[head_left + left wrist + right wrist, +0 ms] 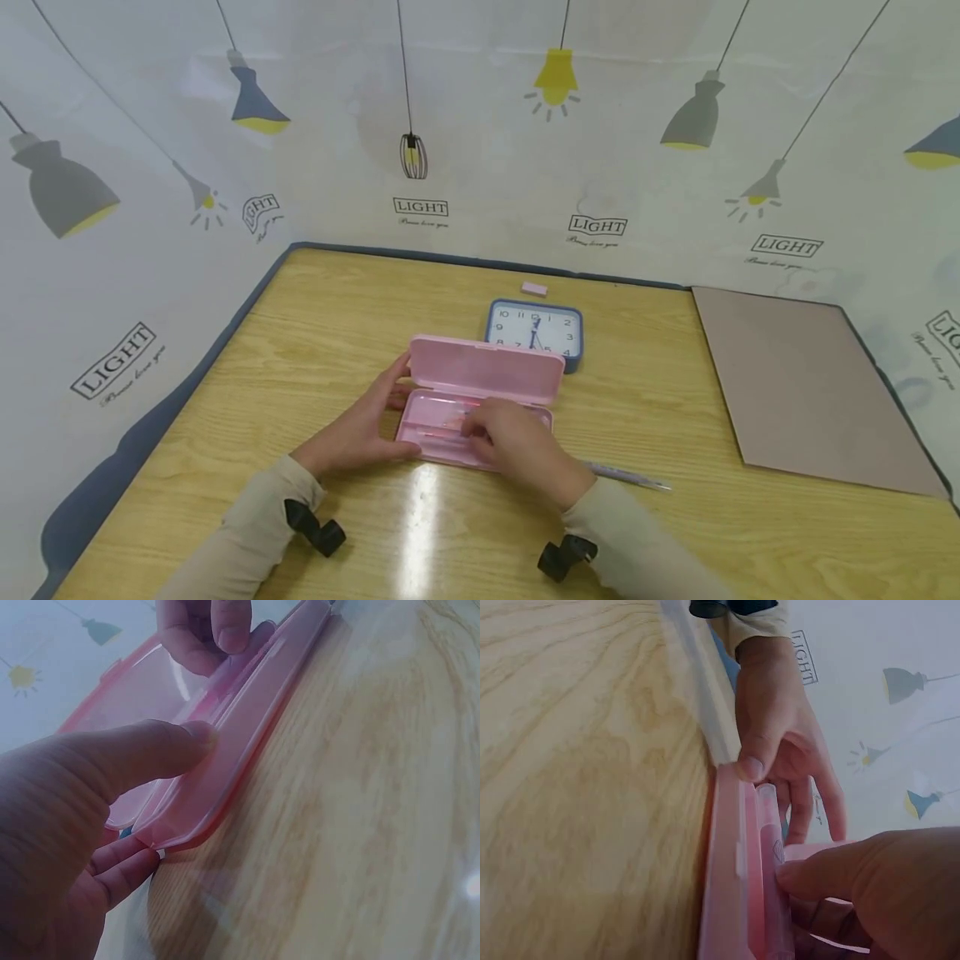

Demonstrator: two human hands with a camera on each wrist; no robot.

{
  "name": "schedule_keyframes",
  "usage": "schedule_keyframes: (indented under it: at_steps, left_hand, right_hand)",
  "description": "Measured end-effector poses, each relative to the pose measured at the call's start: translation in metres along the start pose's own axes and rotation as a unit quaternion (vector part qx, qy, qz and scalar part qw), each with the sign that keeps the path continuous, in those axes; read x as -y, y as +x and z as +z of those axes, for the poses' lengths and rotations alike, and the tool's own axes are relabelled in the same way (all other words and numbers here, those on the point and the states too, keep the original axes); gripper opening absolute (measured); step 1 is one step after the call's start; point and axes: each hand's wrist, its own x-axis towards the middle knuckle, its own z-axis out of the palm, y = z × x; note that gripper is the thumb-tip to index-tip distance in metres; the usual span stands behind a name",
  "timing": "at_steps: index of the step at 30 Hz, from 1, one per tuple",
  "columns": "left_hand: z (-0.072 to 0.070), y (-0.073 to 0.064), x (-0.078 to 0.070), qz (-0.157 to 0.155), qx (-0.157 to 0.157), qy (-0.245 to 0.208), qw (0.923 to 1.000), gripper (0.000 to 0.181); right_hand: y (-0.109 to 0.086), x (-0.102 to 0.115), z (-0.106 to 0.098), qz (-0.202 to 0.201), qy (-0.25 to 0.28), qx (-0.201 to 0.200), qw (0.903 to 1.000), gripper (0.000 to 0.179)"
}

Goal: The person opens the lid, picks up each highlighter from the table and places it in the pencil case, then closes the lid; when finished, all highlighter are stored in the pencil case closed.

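Observation:
A pink pencil case (438,452) lies with its lid raised on the table. My left hand (360,429) steadies its left end, thumb (169,750) at the front rim and fingers (127,874) behind the end wall. Inside the case, my right hand (517,442) pinches a translucent pink pen (773,855) that lies lengthwise along the front wall. The right thumb (817,877) presses against the pen's side; the other fingers are partly hidden behind it. More slim items show in the tray in the head view, partly covered by the right hand.
A blue-framed square clock (573,333) stands just behind the raised lid, with a small pink eraser (534,289) beyond it. A grey pen (630,476) lies right of the case, near the right wrist. A flat brownish board (810,383) covers the table's right side.

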Motion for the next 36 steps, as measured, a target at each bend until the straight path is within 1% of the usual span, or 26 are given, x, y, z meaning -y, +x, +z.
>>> schedule_keyframes:
  at_steps: [5, 9, 16, 20, 25, 28, 32, 36]
  left_hand:
    - [0.0, -0.001, -0.001, -0.005, -0.001, 0.005, 1.0, 0.123]
    - [0.0, -0.001, -0.001, -0.009, 0.0, 0.006, 0.9999, 0.122]
    - [0.0, 0.0, -0.001, -0.003, -0.001, 0.008, 1.0, 0.123]
    - [0.0, 0.0, -0.001, -0.001, -0.002, 0.009, 1.0, 0.123]
    - [0.0, -0.001, -0.002, 0.004, -0.005, 0.01, 0.9999, 0.123]
    - [0.0, -0.001, -0.002, 0.004, -0.005, 0.009, 0.9999, 0.124]
    - [0.0, -0.001, -0.001, -0.002, -0.003, 0.01, 0.9999, 0.124]
    - [0.0, -0.002, 0.0, -0.006, -0.002, 0.009, 0.9999, 0.123]
  right_hand:
    - [0.003, 0.008, 0.01, 0.01, -0.027, 0.002, 0.9996, 0.011]
    - [0.003, 0.013, 0.015, 0.007, -0.049, 0.0, 0.9988, 0.012]
    - [0.002, 0.017, 0.019, -0.018, -0.081, 0.001, 0.9966, 0.014]
    - [0.001, 0.016, 0.019, -0.032, -0.088, -0.003, 0.9956, 0.016]
    - [0.0, 0.016, 0.019, -0.035, -0.079, -0.002, 0.9963, 0.016]
    - [0.0, 0.015, 0.019, -0.031, -0.065, 0.003, 0.9974, 0.015]
    - [-0.001, 0.012, 0.016, -0.008, -0.021, 0.011, 0.9997, 0.016]
    - [-0.005, 0.01, 0.008, 0.013, 0.018, 0.002, 0.9997, 0.017]
